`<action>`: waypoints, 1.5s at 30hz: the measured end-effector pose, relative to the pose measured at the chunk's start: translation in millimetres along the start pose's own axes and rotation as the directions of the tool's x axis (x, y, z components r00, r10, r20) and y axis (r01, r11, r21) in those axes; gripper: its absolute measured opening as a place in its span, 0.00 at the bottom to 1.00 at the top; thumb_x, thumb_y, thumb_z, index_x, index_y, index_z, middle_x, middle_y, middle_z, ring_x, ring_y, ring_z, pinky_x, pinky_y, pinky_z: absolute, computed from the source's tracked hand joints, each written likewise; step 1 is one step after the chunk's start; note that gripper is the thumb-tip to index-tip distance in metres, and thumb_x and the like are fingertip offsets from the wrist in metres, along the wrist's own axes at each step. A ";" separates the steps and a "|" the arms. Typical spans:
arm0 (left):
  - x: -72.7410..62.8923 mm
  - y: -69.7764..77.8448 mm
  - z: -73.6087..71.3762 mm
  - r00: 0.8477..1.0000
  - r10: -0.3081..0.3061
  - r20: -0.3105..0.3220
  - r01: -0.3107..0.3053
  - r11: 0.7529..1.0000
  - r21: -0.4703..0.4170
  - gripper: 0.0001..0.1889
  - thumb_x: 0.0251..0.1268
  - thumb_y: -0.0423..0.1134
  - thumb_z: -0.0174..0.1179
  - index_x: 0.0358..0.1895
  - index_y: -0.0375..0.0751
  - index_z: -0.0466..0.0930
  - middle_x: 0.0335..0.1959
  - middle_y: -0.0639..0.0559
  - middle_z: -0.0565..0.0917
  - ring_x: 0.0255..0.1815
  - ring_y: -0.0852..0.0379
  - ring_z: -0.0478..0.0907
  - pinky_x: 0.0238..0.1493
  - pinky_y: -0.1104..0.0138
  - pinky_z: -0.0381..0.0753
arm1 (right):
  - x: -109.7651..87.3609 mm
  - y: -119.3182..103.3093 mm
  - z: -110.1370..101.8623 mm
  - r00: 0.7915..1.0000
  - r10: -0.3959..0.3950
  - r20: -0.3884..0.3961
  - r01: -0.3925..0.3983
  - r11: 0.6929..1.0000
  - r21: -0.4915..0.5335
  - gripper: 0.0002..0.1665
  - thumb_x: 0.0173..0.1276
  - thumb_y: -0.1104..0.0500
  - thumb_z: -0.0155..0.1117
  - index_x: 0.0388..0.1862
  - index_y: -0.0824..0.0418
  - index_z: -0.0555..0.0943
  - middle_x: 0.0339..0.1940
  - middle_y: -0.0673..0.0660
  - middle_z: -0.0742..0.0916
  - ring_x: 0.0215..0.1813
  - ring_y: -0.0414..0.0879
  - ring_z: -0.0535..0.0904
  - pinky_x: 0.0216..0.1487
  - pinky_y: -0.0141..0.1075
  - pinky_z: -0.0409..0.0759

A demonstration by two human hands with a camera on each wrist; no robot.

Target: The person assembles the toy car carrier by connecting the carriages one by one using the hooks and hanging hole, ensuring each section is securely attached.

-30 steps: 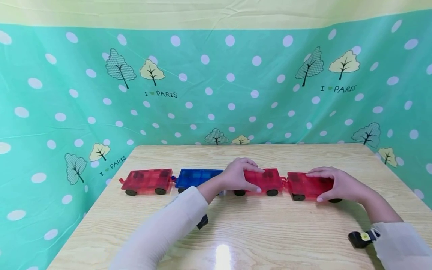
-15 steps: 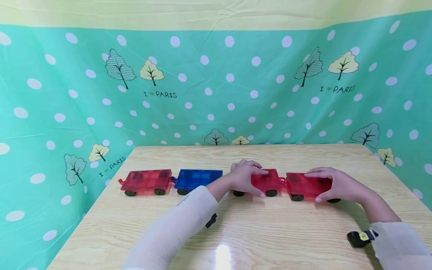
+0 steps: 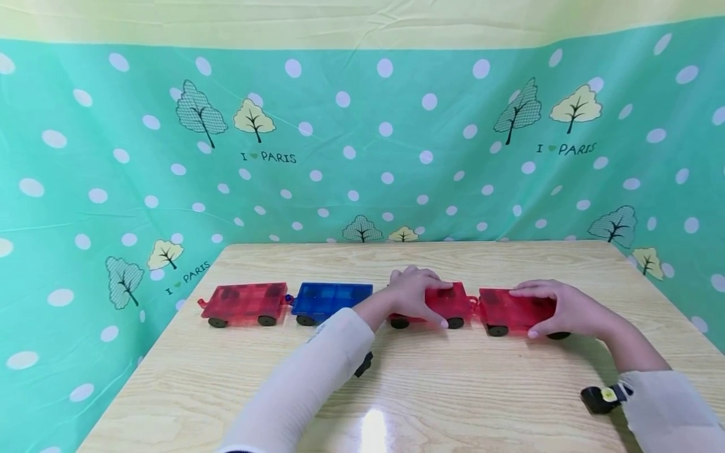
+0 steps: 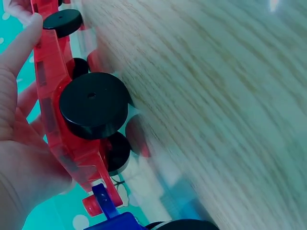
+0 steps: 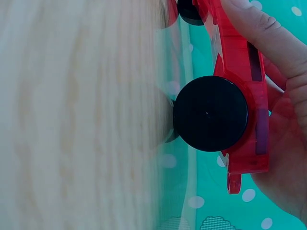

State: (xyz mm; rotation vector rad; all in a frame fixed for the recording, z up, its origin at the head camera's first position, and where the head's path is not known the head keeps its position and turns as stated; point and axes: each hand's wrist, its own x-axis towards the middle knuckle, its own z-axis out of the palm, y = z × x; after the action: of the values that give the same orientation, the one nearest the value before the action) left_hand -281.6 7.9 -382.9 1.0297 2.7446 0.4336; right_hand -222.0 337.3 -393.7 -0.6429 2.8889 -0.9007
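A row of toy train cars stands on the wooden table. My left hand (image 3: 412,294) grips the red car (image 3: 451,304) right of the blue one, thumb on the near side and fingers over the far side. In the left wrist view, a blue loop (image 4: 104,201) sits over the hook of that red car (image 4: 62,110). At the right end, my right hand (image 3: 566,308) holds another red car (image 3: 510,308) between thumb and fingers. A red coupling (image 3: 474,304) joins these two cars. The right wrist view shows the end car's black wheel (image 5: 211,113) by the table surface.
Left of my left hand are a blue car (image 3: 331,299) and a red car (image 3: 246,302), coupled together. A dotted green cloth (image 3: 362,170) hangs behind the table (image 3: 453,396). My left forearm crosses the near side of the blue car.
My left hand has slid to the right along the red car, uncovering more of the blue car. My right hand and the row of cars have hardly moved.
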 end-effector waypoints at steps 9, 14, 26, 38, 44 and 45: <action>-1.2 -5.2 -5.7 1.000 0.024 -0.017 -0.024 0.999 0.039 0.39 0.45 0.61 0.75 0.66 0.65 0.74 0.62 0.60 0.74 0.61 0.58 0.64 0.50 0.60 0.63 | 0.7 0.8 -0.2 1.000 -0.007 0.006 0.007 1.000 0.017 0.44 0.45 0.45 0.82 0.62 0.59 0.80 0.63 0.66 0.75 0.63 0.66 0.66 0.51 0.50 0.77; -3.2 -8.5 -7.4 0.999 0.042 -0.013 -0.041 0.997 0.064 0.39 0.44 0.61 0.75 0.66 0.65 0.74 0.62 0.60 0.74 0.60 0.58 0.65 0.48 0.61 0.63 | 0.4 0.9 -0.2 1.000 -0.021 0.003 0.021 1.000 0.023 0.43 0.46 0.47 0.82 0.62 0.59 0.80 0.63 0.67 0.75 0.62 0.66 0.66 0.51 0.51 0.77; -8.9 -15.5 -15.0 0.999 0.047 0.003 -0.047 0.996 0.080 0.39 0.43 0.61 0.75 0.65 0.64 0.75 0.63 0.60 0.73 0.60 0.58 0.64 0.49 0.63 0.63 | 1.6 -1.3 -0.1 0.999 -0.016 0.028 0.015 0.999 0.048 0.42 0.47 0.50 0.82 0.62 0.59 0.80 0.63 0.67 0.75 0.62 0.66 0.67 0.46 0.42 0.80; -12.9 -22.4 -27.4 0.997 0.070 0.008 -0.071 0.997 0.037 0.39 0.44 0.59 0.76 0.65 0.64 0.75 0.62 0.59 0.73 0.60 0.58 0.64 0.52 0.62 0.64 | -1.3 1.0 -0.4 1.000 -0.022 0.000 0.022 0.997 0.073 0.39 0.49 0.49 0.81 0.60 0.59 0.81 0.62 0.66 0.76 0.61 0.65 0.67 0.42 0.38 0.81; -11.6 -17.2 -32.0 0.995 0.099 0.015 -0.100 0.993 0.065 0.39 0.44 0.60 0.75 0.65 0.65 0.75 0.62 0.60 0.73 0.60 0.58 0.64 0.50 0.61 0.66 | 0.6 1.2 -0.7 1.000 -0.003 0.014 0.002 0.998 0.069 0.40 0.49 0.48 0.81 0.61 0.60 0.80 0.62 0.67 0.75 0.61 0.66 0.67 0.41 0.37 0.82; -11.3 -15.8 -32.4 0.994 0.105 0.016 -0.106 0.992 0.068 0.39 0.44 0.60 0.75 0.65 0.65 0.75 0.62 0.60 0.73 0.60 0.59 0.64 0.50 0.61 0.66 | 0.8 1.4 -1.0 1.000 0.001 0.015 -0.002 0.998 0.068 0.40 0.49 0.48 0.81 0.61 0.60 0.80 0.62 0.67 0.75 0.61 0.66 0.67 0.41 0.37 0.82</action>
State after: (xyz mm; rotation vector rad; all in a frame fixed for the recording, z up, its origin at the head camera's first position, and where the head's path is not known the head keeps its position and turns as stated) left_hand -291.5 -17.7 -356.8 1.1943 2.7200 0.3489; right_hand -223.4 338.6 -393.5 -0.6395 2.8316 -0.9848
